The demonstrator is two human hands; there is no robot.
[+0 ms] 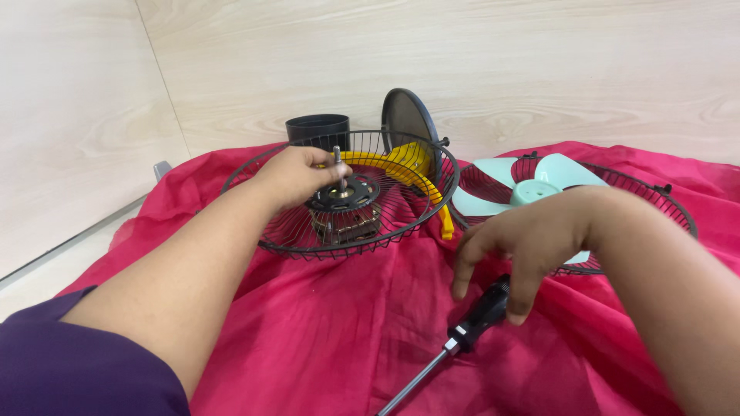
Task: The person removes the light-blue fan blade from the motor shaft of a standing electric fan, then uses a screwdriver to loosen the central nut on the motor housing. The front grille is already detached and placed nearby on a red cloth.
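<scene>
Left hand (pixel 297 176) reaches into the black wire fan guard (pixel 266 243), fingertips pinched on the upright motor shaft (pixel 338 166) — apparently steadying the motor (pixel 343 204) at the centre. Right hand (pixel 524 246) hovers with fingers curled and spread just over the black screwdriver handle (pixel 482 314), touching or nearly so; grip not closed. The screwdriver lies near, on the red cloth (pixel 339 323), shaft pointing toward the viewer. Right of the guard, a pale green fan blade (pixel 532 189) rests in a second guard — set aside. Far back: a black cylinder (pixel 317 127).
</scene>
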